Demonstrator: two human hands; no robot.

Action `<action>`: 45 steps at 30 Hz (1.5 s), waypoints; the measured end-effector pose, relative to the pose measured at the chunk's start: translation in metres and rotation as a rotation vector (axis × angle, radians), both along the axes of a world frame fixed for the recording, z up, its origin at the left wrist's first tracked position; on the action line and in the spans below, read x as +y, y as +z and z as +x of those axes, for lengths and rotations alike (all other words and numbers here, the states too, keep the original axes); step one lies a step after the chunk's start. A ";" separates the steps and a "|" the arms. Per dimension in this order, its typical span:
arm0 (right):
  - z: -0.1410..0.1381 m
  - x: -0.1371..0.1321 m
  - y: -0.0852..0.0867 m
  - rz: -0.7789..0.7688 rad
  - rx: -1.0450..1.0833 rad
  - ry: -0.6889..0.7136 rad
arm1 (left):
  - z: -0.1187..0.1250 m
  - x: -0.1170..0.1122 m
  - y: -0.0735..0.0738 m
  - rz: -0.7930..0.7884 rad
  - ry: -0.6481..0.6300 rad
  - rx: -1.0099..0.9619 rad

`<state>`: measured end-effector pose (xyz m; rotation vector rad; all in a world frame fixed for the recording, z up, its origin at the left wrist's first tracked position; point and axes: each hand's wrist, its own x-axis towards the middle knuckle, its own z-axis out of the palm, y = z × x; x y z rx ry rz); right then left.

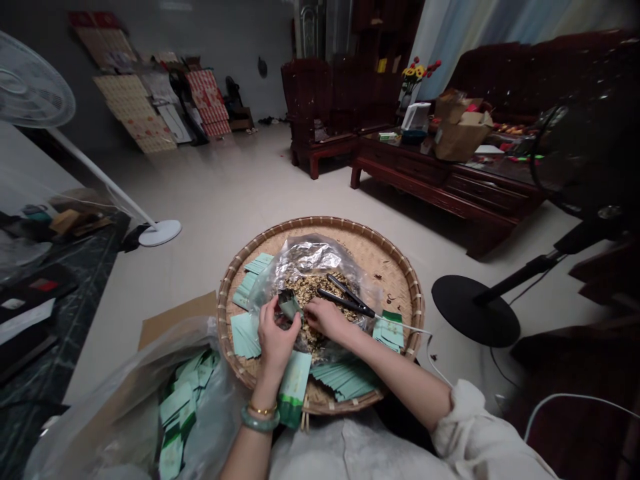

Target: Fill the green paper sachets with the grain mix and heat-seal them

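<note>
My left hand [277, 333] grips a small green packet [289, 307] by its sides, its dark mouth held open upward. Close beside it, my right hand [327, 319] has its fingers bent together over loose dried bits [313, 293]; whatever they pinch is hidden. Those bits fill a clear plastic bag [320, 250], spread open on a round woven tray [421, 293]. A black two-armed clamp [350, 301], like a hair straightener, lies across the bag with its jaws apart and a white cord trailing right. Fanned green packets [345, 379] lie before me.
More green packets lie at the tray's left [245, 333] and right [389, 331]. A large plastic bag [125, 400] of packets stands at lower left. A white fan [160, 232] and a black fan [475, 310] flank me; a wooden table [425, 163] stands beyond.
</note>
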<state>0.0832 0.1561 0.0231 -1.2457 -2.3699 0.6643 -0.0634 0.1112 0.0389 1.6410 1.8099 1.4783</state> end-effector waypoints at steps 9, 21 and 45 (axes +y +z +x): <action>0.028 0.020 0.044 -0.054 0.409 -0.173 | 0.011 -0.002 0.004 0.027 -0.099 0.147; 0.025 0.005 0.093 -0.066 0.580 -0.141 | 0.018 0.001 0.003 0.070 -0.133 0.212; 0.015 0.007 0.070 -0.279 0.695 -0.075 | 0.020 0.000 -0.003 0.041 -0.169 0.225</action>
